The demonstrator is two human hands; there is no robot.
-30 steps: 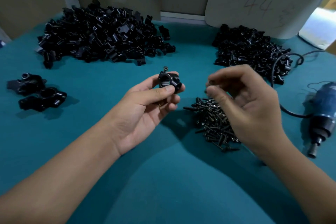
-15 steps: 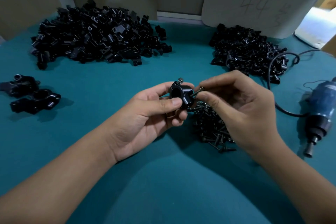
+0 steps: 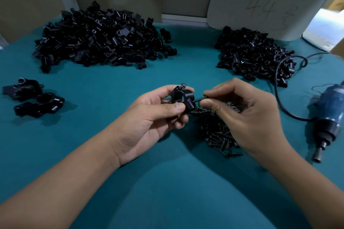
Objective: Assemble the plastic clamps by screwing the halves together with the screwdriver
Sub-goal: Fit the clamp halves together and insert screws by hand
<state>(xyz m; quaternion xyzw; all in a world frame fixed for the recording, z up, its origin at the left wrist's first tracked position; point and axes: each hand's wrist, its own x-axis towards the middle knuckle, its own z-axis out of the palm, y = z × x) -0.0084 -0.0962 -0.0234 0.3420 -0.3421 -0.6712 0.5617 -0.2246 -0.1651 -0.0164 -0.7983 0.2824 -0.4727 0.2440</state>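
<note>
Two hands are over the cloth, the left hand (image 3: 149,117) and the right hand (image 3: 247,115). Between them is one clamp (image 3: 184,99) with two screws in it: one screw (image 3: 198,100) at its 3 o'clock side, one upper screw (image 3: 183,85) at 12. Three heaps lie about: a large pile of halves (image 3: 100,39) at 10 o'clock, a smaller pile of halves (image 3: 253,54) at 2, a screw pile (image 3: 217,132) at 4, each too many to count. Two finished clamps (image 3: 31,98) sit at 9. One screwdriver (image 3: 327,117) lies at 3.

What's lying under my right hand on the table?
A pile of black screws lies under the right hand, spreading toward you. How far it runs beneath the palm is hidden.
</note>
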